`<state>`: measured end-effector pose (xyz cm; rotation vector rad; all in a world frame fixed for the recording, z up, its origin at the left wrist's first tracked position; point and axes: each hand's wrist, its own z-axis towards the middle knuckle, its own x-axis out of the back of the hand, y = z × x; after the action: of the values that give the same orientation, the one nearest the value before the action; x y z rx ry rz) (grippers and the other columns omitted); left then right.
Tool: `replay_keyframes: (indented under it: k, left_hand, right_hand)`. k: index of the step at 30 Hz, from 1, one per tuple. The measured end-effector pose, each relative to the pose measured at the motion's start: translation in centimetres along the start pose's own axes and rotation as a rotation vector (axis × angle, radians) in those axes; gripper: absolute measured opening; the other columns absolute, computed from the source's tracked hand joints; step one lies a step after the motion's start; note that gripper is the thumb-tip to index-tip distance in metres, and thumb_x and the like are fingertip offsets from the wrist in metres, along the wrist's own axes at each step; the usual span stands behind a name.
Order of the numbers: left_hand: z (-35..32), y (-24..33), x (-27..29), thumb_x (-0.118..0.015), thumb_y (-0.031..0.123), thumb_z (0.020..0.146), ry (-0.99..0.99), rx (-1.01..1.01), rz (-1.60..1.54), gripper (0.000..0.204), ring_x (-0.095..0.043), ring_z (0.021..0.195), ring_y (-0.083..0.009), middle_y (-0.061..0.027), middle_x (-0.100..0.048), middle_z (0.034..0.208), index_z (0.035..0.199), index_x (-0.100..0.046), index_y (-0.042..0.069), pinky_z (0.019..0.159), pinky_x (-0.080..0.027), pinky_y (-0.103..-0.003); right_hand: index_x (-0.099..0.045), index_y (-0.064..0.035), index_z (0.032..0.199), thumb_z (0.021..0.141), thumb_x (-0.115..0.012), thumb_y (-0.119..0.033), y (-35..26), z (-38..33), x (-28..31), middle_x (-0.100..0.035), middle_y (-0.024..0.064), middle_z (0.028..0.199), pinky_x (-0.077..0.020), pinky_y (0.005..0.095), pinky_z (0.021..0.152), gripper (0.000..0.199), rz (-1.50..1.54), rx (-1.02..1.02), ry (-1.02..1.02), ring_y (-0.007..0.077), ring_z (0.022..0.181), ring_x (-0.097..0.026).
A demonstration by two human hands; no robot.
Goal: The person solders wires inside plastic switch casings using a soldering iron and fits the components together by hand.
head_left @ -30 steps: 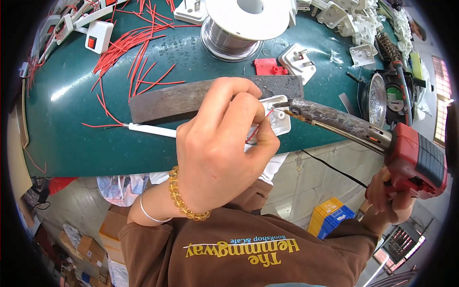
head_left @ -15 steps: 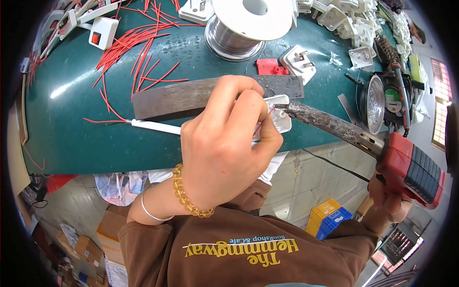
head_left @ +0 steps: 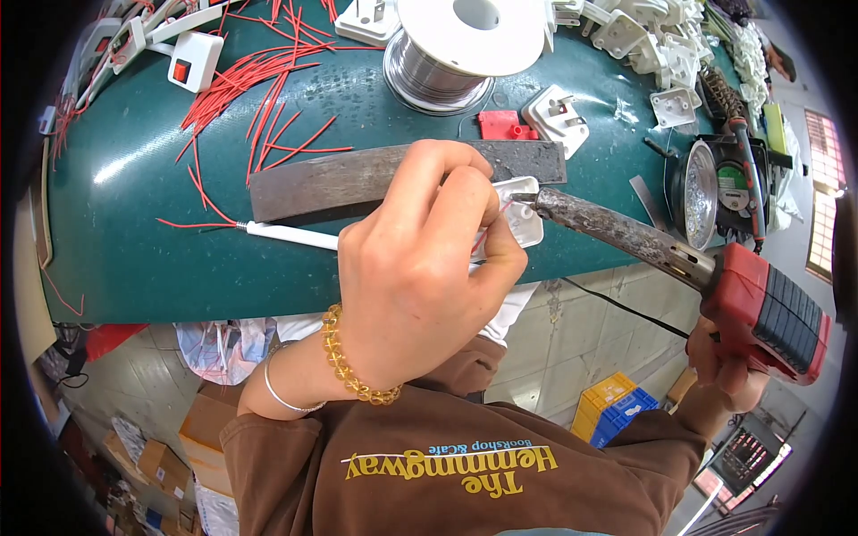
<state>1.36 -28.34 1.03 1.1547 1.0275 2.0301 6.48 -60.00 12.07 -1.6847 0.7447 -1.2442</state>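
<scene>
My left hand point(head_left: 424, 259) is closed in a pinch on a thin red wire point(head_left: 481, 241), over a white plug housing point(head_left: 530, 230). Its fingers cover much of the housing. In my right hand point(head_left: 722, 368) is a soldering iron point(head_left: 626, 234) with a red and black handle. The iron's tip reaches into the housing beside the pinched wire. A white cord-like stem point(head_left: 290, 235) runs out to the left from under my left hand, with red wires at its far end. Just behind lies a dark flat metal bar point(head_left: 326, 185).
A solder wire spool point(head_left: 438, 71) stands at the back. Loose red wires point(head_left: 241, 85) spread left of it. A white plug point(head_left: 556, 121) and a red plastic piece point(head_left: 505, 125) lie behind the bar. At right are a round metal dish point(head_left: 695, 192) and several white plug parts point(head_left: 652, 36).
The soldering iron's handle has shifted very slightly left and up in my right hand. My left hand keeps its pinch almost unmoved.
</scene>
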Motion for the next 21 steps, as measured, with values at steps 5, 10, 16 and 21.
replay_keyframes:
  k: [5,10,16,21]
  left_hand:
    - [0.0,0.0,0.1,-0.067,-0.006,0.064,0.001,-0.003,0.008,0.019,-0.06,0.066,-0.0144,-0.0085,-0.062,0.094,0.074,-0.055,0.004,0.049,-0.046,-0.025]
    - [0.0,0.0,0.3,-0.067,-0.006,0.064,-0.009,0.014,-0.003,0.018,-0.061,0.066,-0.0146,-0.0086,-0.062,0.094,0.074,-0.055,0.003,0.049,-0.047,-0.025]
    - [0.0,0.0,0.1,-0.067,-0.006,0.064,-0.006,-0.009,0.017,0.018,-0.06,0.065,-0.0142,-0.0087,-0.062,0.094,0.074,-0.055,0.003,0.049,-0.046,-0.025]
    - [0.0,0.0,0.1,-0.066,-0.006,0.064,-0.006,-0.004,0.007,0.018,-0.058,0.064,-0.0131,-0.009,-0.062,0.093,0.074,-0.055,0.002,0.048,-0.044,-0.024]
  right_hand:
    - [-0.046,0.0107,0.119,0.082,-0.067,-0.048,-1.1,1.5,0.3,-0.048,-0.0033,0.048,-0.0324,0.021,0.036,0.072,-0.151,0.086,-0.254,0.005,0.036,-0.04]
    - [-0.045,0.0099,0.12,0.083,-0.065,-0.048,-2.5,1.7,1.5,-0.048,-0.0039,0.049,-0.0318,0.0213,0.036,0.071,-0.294,0.065,-0.438,0.0047,0.036,-0.04]
    - [-0.045,0.0086,0.12,0.085,-0.064,-0.049,-2.6,2.1,0.8,-0.047,-0.0042,0.048,-0.0339,0.0211,0.039,0.07,-0.069,-0.069,-0.529,0.0052,0.036,-0.041]
    - [-0.045,0.0084,0.119,0.085,-0.063,-0.05,0.4,2.3,0.2,-0.048,-0.0034,0.048,-0.035,0.0215,0.04,0.07,0.135,0.125,-0.638,0.0061,0.036,-0.042]
